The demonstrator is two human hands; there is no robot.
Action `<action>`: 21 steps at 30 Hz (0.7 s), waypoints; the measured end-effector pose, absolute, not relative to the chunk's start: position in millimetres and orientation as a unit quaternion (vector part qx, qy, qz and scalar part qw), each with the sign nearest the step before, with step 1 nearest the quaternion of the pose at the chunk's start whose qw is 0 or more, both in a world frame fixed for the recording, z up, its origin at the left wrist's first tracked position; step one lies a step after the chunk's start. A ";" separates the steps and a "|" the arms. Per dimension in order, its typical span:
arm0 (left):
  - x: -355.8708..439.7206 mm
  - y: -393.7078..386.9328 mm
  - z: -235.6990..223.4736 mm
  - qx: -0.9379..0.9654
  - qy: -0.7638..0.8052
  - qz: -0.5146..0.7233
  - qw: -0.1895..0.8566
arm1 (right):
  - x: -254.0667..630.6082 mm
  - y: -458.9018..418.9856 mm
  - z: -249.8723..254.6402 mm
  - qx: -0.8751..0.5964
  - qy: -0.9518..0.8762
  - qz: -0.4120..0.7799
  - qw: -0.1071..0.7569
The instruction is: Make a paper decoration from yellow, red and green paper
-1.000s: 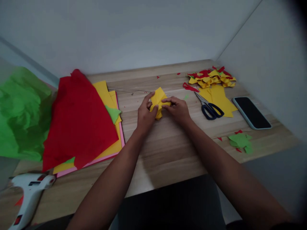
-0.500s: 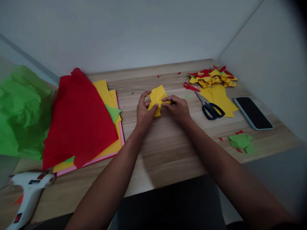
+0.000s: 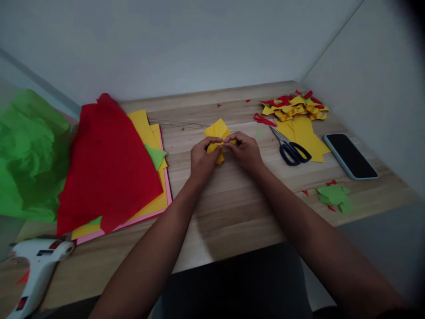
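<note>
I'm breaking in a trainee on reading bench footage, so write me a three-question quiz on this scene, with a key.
1. True or false: the left hand and the right hand both touch the piece of yellow paper.

2. Which of these lies on the stack of yellow and pink paper?
A) the phone
B) the scissors
C) the red sheet

3. What colour is most of the glue gun at the near left?

Key: 1 true; 2 C; 3 white.
</note>
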State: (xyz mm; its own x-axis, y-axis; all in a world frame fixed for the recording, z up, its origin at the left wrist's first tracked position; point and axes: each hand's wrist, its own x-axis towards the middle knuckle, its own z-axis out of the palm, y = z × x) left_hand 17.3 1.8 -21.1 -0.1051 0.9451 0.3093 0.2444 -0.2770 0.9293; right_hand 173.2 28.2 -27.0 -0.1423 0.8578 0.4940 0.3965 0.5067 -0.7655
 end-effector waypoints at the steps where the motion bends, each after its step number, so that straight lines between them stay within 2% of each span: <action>1: 17.4 2.0 -21.3 0.580 0.506 0.551 0.324 | 173.3 27.8 -26.1 -0.436 -0.715 0.240 0.491; 7: 11.8 10.1 -24.6 0.490 0.486 0.619 0.375 | 175.1 28.3 -23.7 -0.449 -0.668 0.283 0.521; 14: 6.3 16.7 -25.3 0.430 0.463 0.628 0.454 | 175.3 27.8 -25.9 -0.448 -0.640 0.340 0.524; 19: 8.9 19.4 -23.5 0.420 0.480 0.627 0.448 | 183.0 28.6 -30.7 -0.476 -0.606 0.345 0.535; 21: 5.7 19.9 -23.6 0.433 0.527 0.617 0.392 | 186.8 29.4 -32.4 -0.504 -0.590 0.328 0.538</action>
State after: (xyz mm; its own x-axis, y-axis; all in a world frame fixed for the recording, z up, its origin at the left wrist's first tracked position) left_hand 5.7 19.9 -23.6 -0.3170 0.9406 0.1219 -0.0276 -0.1376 0.9901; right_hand 186.8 29.4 -32.4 0.0879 0.9485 0.3043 0.2415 0.2761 -0.9303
